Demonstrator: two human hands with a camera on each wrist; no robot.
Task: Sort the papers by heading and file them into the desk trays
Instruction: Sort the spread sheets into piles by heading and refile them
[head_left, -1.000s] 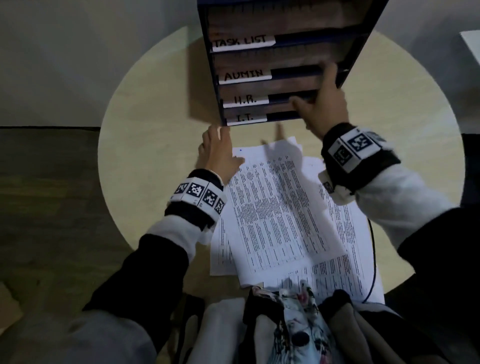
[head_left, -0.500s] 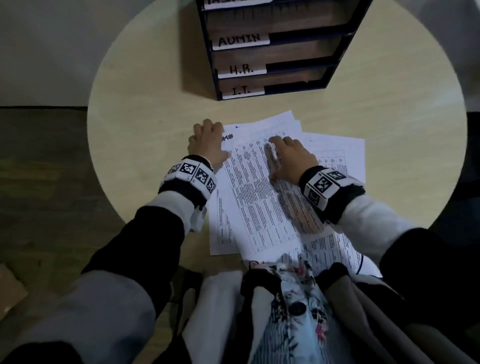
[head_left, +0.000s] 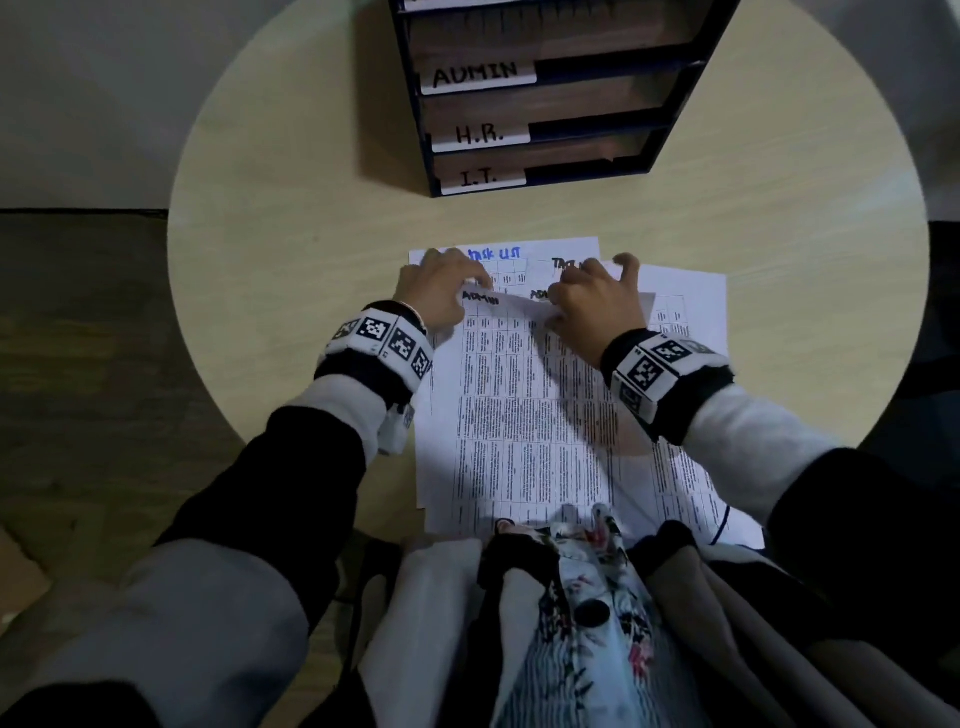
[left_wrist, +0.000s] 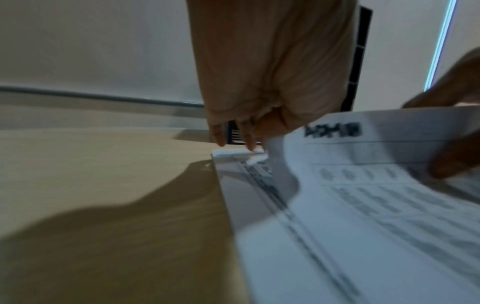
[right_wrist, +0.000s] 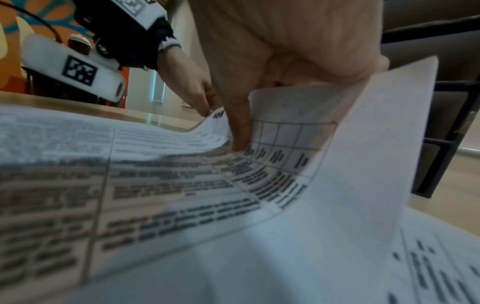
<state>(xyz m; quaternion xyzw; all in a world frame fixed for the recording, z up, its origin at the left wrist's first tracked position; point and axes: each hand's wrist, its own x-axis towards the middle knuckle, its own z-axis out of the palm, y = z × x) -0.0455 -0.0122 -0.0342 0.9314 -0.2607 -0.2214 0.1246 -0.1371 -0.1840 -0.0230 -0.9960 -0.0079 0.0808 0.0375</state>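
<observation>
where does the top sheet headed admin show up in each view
Head: the sheet headed ADMIN lies at centre on the paper pile, its far edge lifted between both hands.
Left wrist: sheet at right, heading blurred, curling up beside the left hand.
Right wrist: sheet fills the lower left, its right corner bent up under the right hand.
Shared landmark: the dark desk trays.

**Layout of table, trays and papers**

The desk trays (head_left: 545, 104) stand at the far side of the round table (head_left: 291, 234), tiers stacked ADMIN over H.R. over I.T. The papers (head_left: 519, 415) lie overlapping on the table, nearer the person than the trays and apart from them. The left hand (head_left: 436, 293) rests on the stack's far left corner, the right hand (head_left: 597, 301) on its far right.
</observation>
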